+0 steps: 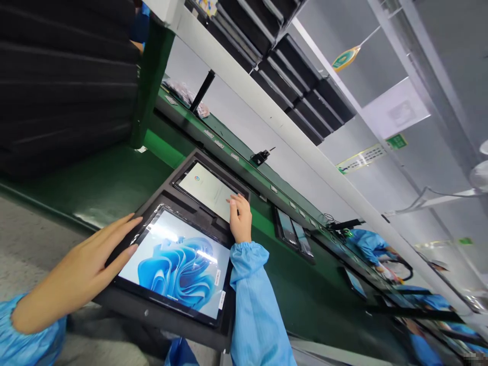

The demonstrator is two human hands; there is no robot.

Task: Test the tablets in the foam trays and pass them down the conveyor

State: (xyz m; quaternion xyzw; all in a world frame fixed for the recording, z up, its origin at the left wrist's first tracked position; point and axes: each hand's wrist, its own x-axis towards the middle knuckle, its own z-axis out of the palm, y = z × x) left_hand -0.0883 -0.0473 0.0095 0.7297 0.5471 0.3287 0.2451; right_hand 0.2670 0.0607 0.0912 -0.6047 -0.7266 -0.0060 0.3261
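A black foam tray (147,305) holds two lit tablets side by side. The nearer tablet (179,264) shows a blue swirled picture and carries small white labels at its right edge. The farther tablet (206,185) has a pale screen with a small round coloured logo. My left hand (82,269) lies over the left edge of the tray and the nearer tablet, its fingers stretched out and apart. My right hand (241,221) is at the right end of the farther tablet, fingers loosely bent with their tips over the screen; whether they press on it I cannot tell.
The tray rests on a green workbench (102,198). Stacked black trays (64,91) stand at the left, and more fill an overhead shelf (301,86). Further along lie dark devices (293,234) and another tablet (354,282). A co-worker in blue sleeves (368,246) is at the right.
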